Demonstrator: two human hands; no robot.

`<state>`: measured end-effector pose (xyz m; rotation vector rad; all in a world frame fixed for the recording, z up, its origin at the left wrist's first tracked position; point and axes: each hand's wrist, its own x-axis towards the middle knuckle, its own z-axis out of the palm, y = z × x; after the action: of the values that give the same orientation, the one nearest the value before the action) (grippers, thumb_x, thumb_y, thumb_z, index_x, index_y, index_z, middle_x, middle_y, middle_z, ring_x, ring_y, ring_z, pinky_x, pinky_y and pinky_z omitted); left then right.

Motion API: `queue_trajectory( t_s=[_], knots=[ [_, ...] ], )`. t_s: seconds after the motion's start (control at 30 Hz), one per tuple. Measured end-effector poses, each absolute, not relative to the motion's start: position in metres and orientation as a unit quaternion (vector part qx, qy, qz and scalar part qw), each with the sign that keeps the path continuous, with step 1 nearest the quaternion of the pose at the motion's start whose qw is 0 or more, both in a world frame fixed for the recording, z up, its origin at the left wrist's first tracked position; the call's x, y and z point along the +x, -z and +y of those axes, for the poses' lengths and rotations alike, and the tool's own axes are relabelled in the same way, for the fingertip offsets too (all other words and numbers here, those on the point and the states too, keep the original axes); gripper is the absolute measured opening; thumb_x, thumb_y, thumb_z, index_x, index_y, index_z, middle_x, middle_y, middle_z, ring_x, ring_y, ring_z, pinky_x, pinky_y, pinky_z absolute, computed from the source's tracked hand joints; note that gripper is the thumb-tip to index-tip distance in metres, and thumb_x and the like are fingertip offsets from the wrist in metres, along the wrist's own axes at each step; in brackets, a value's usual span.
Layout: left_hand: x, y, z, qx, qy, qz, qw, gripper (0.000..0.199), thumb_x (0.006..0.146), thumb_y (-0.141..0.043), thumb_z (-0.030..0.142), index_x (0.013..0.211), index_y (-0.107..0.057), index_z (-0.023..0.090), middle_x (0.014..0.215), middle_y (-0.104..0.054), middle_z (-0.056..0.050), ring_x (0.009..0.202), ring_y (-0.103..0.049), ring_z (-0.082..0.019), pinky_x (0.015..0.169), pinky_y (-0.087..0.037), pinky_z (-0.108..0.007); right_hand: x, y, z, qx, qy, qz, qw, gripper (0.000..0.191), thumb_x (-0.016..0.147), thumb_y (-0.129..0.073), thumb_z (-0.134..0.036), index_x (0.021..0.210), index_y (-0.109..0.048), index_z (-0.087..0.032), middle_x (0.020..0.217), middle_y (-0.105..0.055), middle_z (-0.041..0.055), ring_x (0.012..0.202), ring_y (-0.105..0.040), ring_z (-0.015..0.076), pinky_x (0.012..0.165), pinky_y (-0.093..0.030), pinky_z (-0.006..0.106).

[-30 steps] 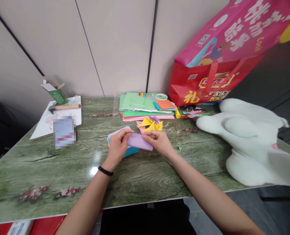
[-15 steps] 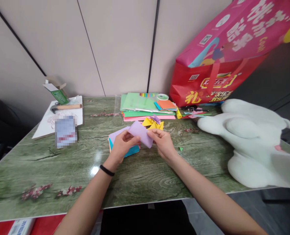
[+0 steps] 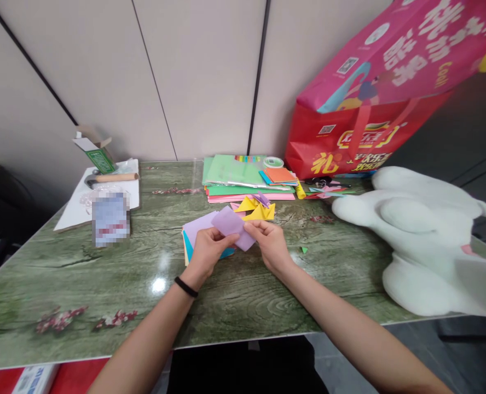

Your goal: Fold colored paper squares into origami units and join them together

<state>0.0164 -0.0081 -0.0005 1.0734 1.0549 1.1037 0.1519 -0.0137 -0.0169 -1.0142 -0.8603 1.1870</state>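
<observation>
A small purple sheet of paper (image 3: 229,221) is held up between both hands above the table. My left hand (image 3: 207,246) pinches it at the lower left, thumb on top. At its right side my right hand (image 3: 271,241) grips the sheet between thumb and fingers. Partly under my left hand lies a stack of coloured paper (image 3: 197,229), purple on top with blue and cream edges showing. Just behind the held sheet sit yellow and purple folded paper pieces (image 3: 259,208). A tiny green paper scrap (image 3: 304,250) lies right of my right hand.
Green folders and pink sheets (image 3: 235,172) lie at the back, topped by a tape roll (image 3: 273,162) and orange paper (image 3: 281,175). A hammer (image 3: 114,178) rests on a white board at left. Red gift bag (image 3: 329,137) and white plush toy (image 3: 423,235) occupy the right.
The purple sheet has turned and lies flatter between my fingers. My left hand has shifted slightly right and down, its thumb further across the sheet; my right hand has moved a little left.
</observation>
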Motion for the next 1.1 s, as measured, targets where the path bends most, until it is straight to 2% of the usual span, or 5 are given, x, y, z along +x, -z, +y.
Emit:
queue_trajectory(
  t_s=[0.17,0.37,0.6,0.83,1.1],
  knots=[
    [0.016,0.000,-0.009,0.436,-0.480,0.455,0.610,0.029,0.050,-0.082,0.025,0.071,-0.071,0.009,0.068,-0.072,-0.007,0.060,-0.065,-0.017,0.060,-0.055,-0.029,0.152,0.017,-0.015,-0.446,-0.505,-0.392,0.626,0.026,0.059,-0.075,-0.039,0.070,-0.069,-0.016,0.064,-0.068,0.0011,0.053,-0.055,0.0120,0.051,-0.041,0.023],
    [0.012,-0.001,-0.007,0.452,-0.489,0.428,0.611,0.035,0.054,-0.081,0.024,0.085,-0.071,0.010,0.077,-0.073,-0.006,0.065,-0.065,-0.016,0.060,-0.056,-0.028,0.157,0.018,-0.012,-0.463,-0.496,-0.396,0.619,0.027,0.059,-0.075,-0.039,0.070,-0.068,-0.016,0.063,-0.068,0.0008,0.051,-0.055,0.0117,0.050,-0.041,0.023],
    [0.006,-0.007,-0.003,0.411,-0.494,0.461,0.613,0.031,0.052,-0.082,0.026,0.076,-0.070,0.010,0.068,-0.071,-0.002,0.055,-0.065,-0.013,0.054,-0.055,-0.023,0.155,0.019,-0.011,-0.458,-0.519,-0.391,0.607,0.026,0.057,-0.076,-0.039,0.067,-0.068,-0.016,0.061,-0.067,0.0005,0.050,-0.054,0.0119,0.050,-0.041,0.024],
    [0.004,-0.007,-0.001,0.384,-0.488,0.492,0.610,0.031,0.046,-0.083,0.028,0.053,-0.059,0.010,0.049,-0.064,-0.002,0.045,-0.063,-0.014,0.049,-0.054,-0.021,0.156,0.018,-0.010,-0.456,-0.521,-0.386,0.609,0.025,0.056,-0.076,-0.038,0.066,-0.068,-0.016,0.060,-0.067,0.0001,0.050,-0.053,0.0112,0.050,-0.039,0.023],
    [0.003,-0.006,0.000,0.380,-0.492,0.477,0.621,0.031,0.047,-0.084,0.026,0.064,-0.065,0.008,0.055,-0.067,-0.002,0.051,-0.064,-0.014,0.053,-0.056,-0.023,0.156,0.016,-0.011,-0.453,-0.525,-0.392,0.604,0.026,0.056,-0.076,-0.038,0.067,-0.068,-0.016,0.061,-0.067,0.0009,0.051,-0.055,0.0113,0.050,-0.041,0.023]
  ],
)
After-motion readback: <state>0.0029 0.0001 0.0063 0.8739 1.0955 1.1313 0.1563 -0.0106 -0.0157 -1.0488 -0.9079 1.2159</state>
